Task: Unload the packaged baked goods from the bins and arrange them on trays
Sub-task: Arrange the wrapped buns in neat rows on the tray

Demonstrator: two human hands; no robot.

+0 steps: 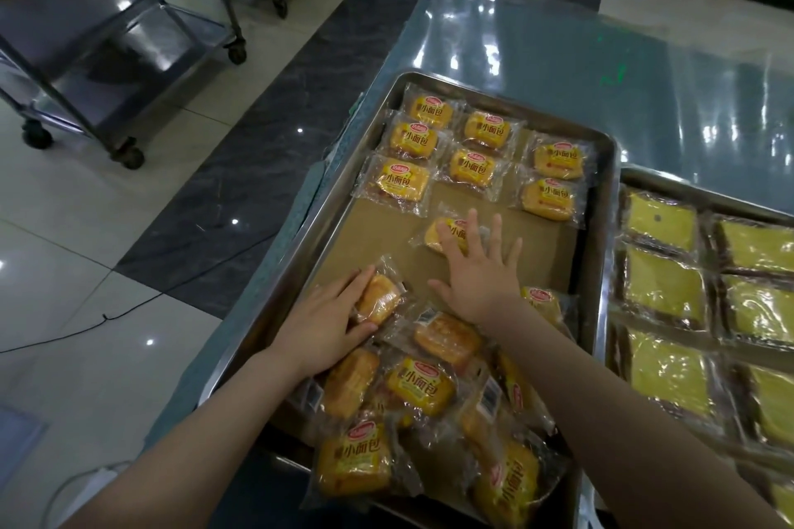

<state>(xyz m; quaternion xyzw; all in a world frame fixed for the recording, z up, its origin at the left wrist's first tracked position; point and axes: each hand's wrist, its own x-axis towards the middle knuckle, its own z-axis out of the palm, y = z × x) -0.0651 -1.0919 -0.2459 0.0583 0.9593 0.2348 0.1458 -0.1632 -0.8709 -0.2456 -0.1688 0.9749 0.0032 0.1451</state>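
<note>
A steel tray (603, 202) lined with brown paper holds yellow packaged small breads. Several lie in neat rows at its far end (472, 168). A loose heap of packets (425, 391) covers the near end. My left hand (331, 322) grips one packet (380, 298) at the heap's far left, fingers and thumb curled round it. My right hand (481, 266) lies flat with spread fingers on a single packet (447, 234) in the middle of the tray.
A second tray (704, 195) to the right holds rows of square yellow packaged cakes. Both trays sit on a table under shiny plastic film (558, 56). Steel wheeled carts (129, 56) stand on the tiled floor at left, and a cable (129, 309) runs across the floor.
</note>
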